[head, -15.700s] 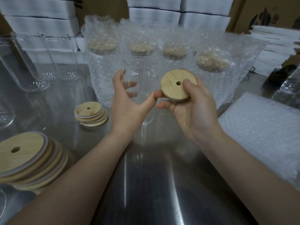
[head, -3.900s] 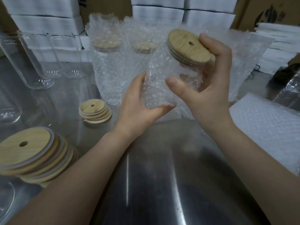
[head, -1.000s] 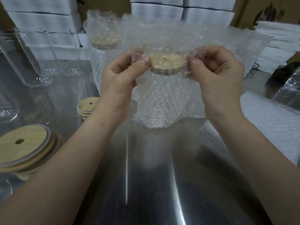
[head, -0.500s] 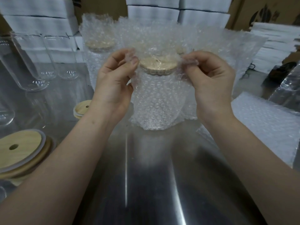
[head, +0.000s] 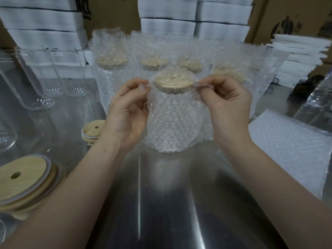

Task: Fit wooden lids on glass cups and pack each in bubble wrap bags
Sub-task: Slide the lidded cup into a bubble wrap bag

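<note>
Progress looks partial: at least 4 bagged cups stand lidded in a row at the back. My left hand and right hand each pinch the mouth of the bubble wrap bag on either side of the wooden lid, fitted on the cup inside, which seems to rest upright on the metal table. I judge only closing remains here. Bare glass cups, loose lids and flat bags await.
</note>
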Tool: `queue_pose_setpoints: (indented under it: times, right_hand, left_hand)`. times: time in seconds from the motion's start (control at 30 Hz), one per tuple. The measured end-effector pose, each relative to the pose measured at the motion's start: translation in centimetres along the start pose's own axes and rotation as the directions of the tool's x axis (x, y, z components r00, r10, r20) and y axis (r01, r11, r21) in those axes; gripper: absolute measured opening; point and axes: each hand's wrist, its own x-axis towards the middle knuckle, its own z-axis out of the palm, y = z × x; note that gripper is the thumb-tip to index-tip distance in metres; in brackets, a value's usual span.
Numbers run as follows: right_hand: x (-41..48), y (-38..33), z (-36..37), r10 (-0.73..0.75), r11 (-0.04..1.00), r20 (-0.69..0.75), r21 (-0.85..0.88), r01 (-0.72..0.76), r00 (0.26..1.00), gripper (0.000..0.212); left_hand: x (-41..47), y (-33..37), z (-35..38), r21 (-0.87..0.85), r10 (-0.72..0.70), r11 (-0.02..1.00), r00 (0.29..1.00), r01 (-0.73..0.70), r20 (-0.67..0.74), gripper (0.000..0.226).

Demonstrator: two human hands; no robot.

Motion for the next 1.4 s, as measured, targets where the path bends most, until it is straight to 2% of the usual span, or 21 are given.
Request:
queue_pose_setpoints:
  times: [0.33,0.47,0.6,0.7,0.83,0.93,1.0,1.07,1.13,1.17,1.27,1.4]
  right_hand:
    - [-0.6,0.4,0.0,0.015,0.996,-0.031,-0.088,-0.017,0.999,0.031]
    - [-1.2,0.2,0.4,0.002,0.991,0.002,-0.132,-0.001,1.000,0.019]
    - [-1.9,-0.1,0.7,-0.001,0.974,0.048,-0.228,0.012,0.999,0.003]
    - [-2.4,-0.5,1.1,0.052,0.916,0.052,-0.399,-0.027,0.997,0.026]
    - [-2.8,-1.1,1.4,0.033,0.760,0.081,-0.649,0.028,0.996,0.062]
    - [-3.1,-1.2,1.6,0.145,0.668,0.162,-0.744,0.024,0.976,0.094]
    - [-3.3,-0.8,1.6,0.198,0.639,0.204,-0.768,0.032,0.959,0.106]
    - [-3.2,-0.4,1.5,0.197,0.645,0.203,-0.764,0.030,0.959,0.108]
    - [-3.1,0.0,1.4,0.168,0.654,0.175,-0.756,0.023,0.970,0.105]
    - [-3.2,0.1,1.4,0.145,0.663,0.158,-0.748,0.022,0.977,0.103]
    - [-3.6,0.4,1.6,0.076,0.699,0.101,-0.715,0.019,0.992,0.099]
    - [-3.7,0.9,2.0,0.031,0.710,0.044,-0.704,0.009,0.999,0.096]
  left_hand:
    - [-0.2,-0.2,0.6,0.162,0.041,0.987,0.995,-0.026,-0.086,0.016]
    - [-0.4,-0.5,0.6,0.211,0.037,0.977,0.991,-0.008,-0.132,0.009]
    - [-0.2,-0.7,0.5,0.114,0.011,0.993,0.985,0.009,-0.174,0.007]
    - [-0.1,-0.4,0.4,0.107,-0.067,0.991,0.985,0.085,-0.159,0.012]
    - [-0.3,-0.1,0.4,0.119,-0.182,0.971,0.967,0.205,-0.178,0.022]
    - [-0.4,0.1,0.9,0.115,-0.216,0.963,0.951,0.245,-0.220,0.039]
    - [-0.6,0.2,1.4,0.109,-0.215,0.964,0.954,0.241,-0.209,0.048]
    - [-0.9,-0.1,1.9,0.138,-0.209,0.961,0.956,0.240,-0.204,0.049]
    - [-1.0,-0.4,2.1,0.186,-0.197,0.952,0.953,0.241,-0.229,0.063]
    - [-1.0,-0.5,2.1,0.196,-0.187,0.953,0.958,0.230,-0.218,0.058]
    - [-1.0,-0.8,2.3,0.242,-0.157,0.952,0.977,0.190,-0.147,0.012]
    - [-0.2,-1.2,2.6,0.386,-0.134,0.897,0.963,0.218,-0.233,0.011]
